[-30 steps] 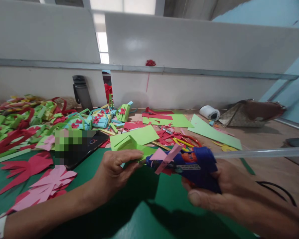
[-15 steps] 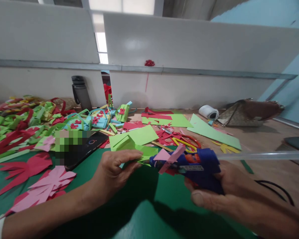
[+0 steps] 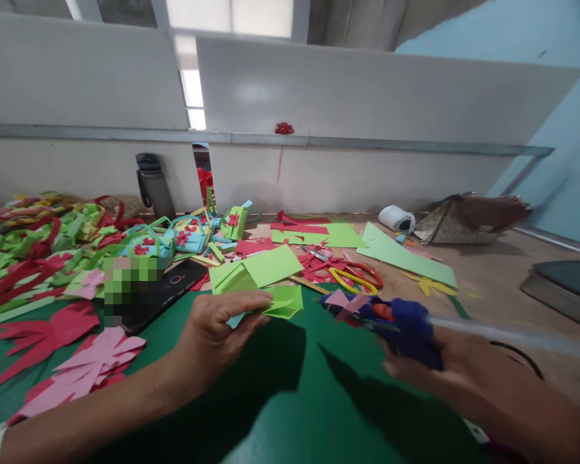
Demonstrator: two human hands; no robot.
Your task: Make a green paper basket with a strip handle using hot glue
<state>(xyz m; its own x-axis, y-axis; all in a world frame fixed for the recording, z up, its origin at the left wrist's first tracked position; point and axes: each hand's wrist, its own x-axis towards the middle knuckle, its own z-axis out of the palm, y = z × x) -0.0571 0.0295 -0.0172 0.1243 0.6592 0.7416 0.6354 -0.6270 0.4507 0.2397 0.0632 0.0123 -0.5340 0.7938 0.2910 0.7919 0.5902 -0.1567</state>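
Note:
My left hand pinches a folded light-green paper piece between thumb and fingers, above the green mat. To its right, my right hand is wrapped round the handle of a blue glue gun, blurred by motion. Pink paper strips are stuck on the gun's front part, and a clear glue stick juts from its back. The gun's nozzle points left, apart from the green paper. Behind my left hand lies a flat light-green sheet.
Yellow-handled scissors lie among red paper scraps. A phone, pink cut paper and red cut paper lie left. Behind stand a dark bottle and paper baskets; a white roll and a handbag sit right.
My right hand has drawn the glue gun to the right, so its nozzle no longer touches the green paper. My left hand still holds the paper at nearly the same place.

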